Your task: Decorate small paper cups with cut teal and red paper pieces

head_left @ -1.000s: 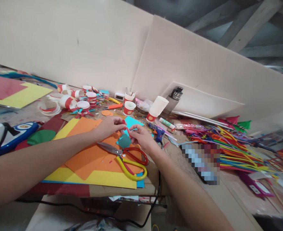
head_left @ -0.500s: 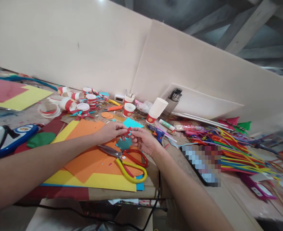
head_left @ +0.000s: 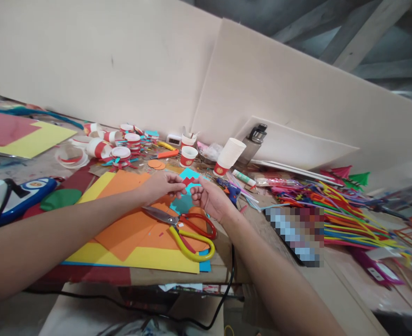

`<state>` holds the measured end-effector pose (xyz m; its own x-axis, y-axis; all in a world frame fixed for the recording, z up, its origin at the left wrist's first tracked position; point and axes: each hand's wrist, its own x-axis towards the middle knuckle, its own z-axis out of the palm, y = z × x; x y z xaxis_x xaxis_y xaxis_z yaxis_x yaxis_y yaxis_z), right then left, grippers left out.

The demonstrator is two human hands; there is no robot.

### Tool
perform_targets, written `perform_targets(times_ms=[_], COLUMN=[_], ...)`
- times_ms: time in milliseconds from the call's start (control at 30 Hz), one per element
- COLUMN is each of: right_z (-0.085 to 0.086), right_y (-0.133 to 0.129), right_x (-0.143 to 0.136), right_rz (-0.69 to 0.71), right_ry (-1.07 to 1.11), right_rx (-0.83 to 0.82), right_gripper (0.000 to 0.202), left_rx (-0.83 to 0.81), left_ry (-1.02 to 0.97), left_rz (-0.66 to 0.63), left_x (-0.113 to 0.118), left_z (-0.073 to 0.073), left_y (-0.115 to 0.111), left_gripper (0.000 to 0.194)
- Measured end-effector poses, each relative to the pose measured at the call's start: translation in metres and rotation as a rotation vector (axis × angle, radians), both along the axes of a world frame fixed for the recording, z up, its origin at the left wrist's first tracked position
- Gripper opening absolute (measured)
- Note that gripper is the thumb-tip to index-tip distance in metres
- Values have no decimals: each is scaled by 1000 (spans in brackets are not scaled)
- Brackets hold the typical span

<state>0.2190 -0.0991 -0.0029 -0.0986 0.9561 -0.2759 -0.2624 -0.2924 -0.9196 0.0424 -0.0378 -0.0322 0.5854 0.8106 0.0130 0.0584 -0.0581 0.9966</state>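
A small red paper piece with a zigzag edge [head_left: 189,181] spans the gap between my two hands, above a blue paper. My left hand [head_left: 169,185] pinches its left end between thumb and fingertips. At its right end, my right hand [head_left: 207,198] has its fingers curled and thumb raised against the piece. Scissors with one yellow and one red handle [head_left: 178,226] lie below my hands on orange sheets [head_left: 122,228], with a yellow sheet [head_left: 150,260] underneath. A teal paper piece [head_left: 182,204] lies partly behind my hands.
Paper cups [head_left: 188,157] and decorated cup pieces [head_left: 121,155] stand at the back. A glue gun [head_left: 232,192], a phone-like device [head_left: 291,235] and colourful pipe cleaners [head_left: 349,228] lie right. A blue-white tool [head_left: 27,198] sits left. A black cable [head_left: 223,303] hangs in front.
My hands have moved slightly apart, and more of the red paper's zigzag edge shows between them. The camera view has shifted a little.
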Motion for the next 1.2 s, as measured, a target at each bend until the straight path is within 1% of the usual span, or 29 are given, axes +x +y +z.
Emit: perform_targets(times_ms=[100, 233, 333, 400, 467, 533, 633, 700, 733, 800, 867, 967, 1033, 1200], right_z=[-2, -9, -11, -8, 1, 14, 31, 35, 35, 32, 27, 22, 21, 21], right_y=[0, 1, 1, -1, -5, -12, -31, -46, -54, -67, -75, -79, -79, -81], right_x=[2, -1, -4, -2, 2, 7, 10, 8, 5, 0, -6, -12, -15, -17], right_rz=[-25, 9, 50, 91, 171, 298, 574, 679, 698, 709, 686, 659, 658, 611], right_ry=[-54, -247, -415, -512, -601, -695, -891, -1075, -1165, -1306, -1404, -1473, -1485, -1552], right_rx=[93, 215, 313, 386, 453, 507, 543, 526, 512, 456, 414, 344, 344, 417], right_gripper=[37, 40, 35, 29, 22, 16, 9, 6, 7, 7, 9, 11, 11, 19], left_rx=[-44, -62, -27, -16, -27, -41, -32, -23, -20, -12, -7, -3, 1, 13], left_ry=[-49, -83, -69, -62, -75, -105, -133, -137, -134, -126, -116, -102, -94, -87], left_rz=[33, 66, 31, 25, 42, 63, 83, 95, 99, 105, 108, 111, 116, 104], left_x=[-2, -2, -1, -1, -2, -3, -4, -5, -5, -4, -4, -4, -4, -5], left_z=[0, 1, 4, 5, 5, 3, -1, -2, -2, -2, -1, 0, 1, 0], left_y=[3, 2, -2, -3, -2, 0, 4, 5, 5, 4, 3, 2, 2, 3], left_gripper=[26, 29, 28, 29, 31, 31, 31, 31, 31, 31, 31, 31, 31, 31])
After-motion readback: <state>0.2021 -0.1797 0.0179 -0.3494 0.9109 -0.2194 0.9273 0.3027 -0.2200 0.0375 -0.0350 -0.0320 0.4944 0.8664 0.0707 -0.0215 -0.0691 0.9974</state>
